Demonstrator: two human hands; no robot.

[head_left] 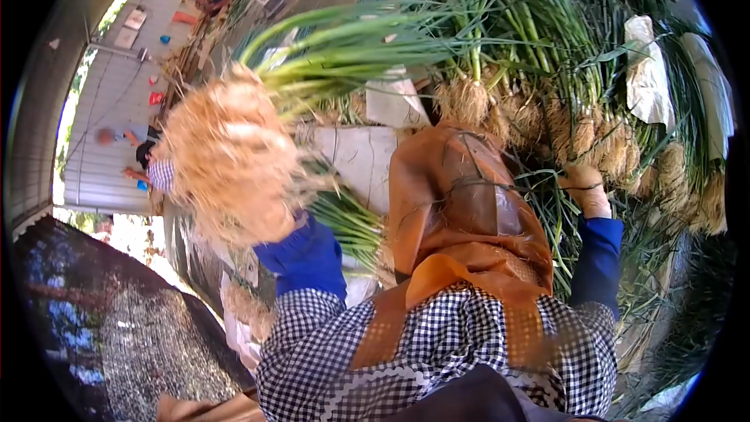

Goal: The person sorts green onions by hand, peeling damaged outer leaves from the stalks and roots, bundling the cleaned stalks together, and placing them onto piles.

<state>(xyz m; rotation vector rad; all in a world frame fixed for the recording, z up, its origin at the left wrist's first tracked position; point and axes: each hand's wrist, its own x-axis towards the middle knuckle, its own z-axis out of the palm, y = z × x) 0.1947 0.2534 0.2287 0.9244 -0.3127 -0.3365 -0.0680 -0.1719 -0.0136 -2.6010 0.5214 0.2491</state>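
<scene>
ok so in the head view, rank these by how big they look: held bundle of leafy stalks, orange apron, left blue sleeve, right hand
1. Held bundle of leafy stalks, though nearness to the camera probably swells it
2. Orange apron
3. Left blue sleeve
4. Right hand

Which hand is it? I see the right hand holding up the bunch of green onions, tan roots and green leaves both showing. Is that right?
Wrong hand. The head view shows the left hand holding up the bunch of green onions. The rest stands: tan roots and green leaves both show.
</scene>
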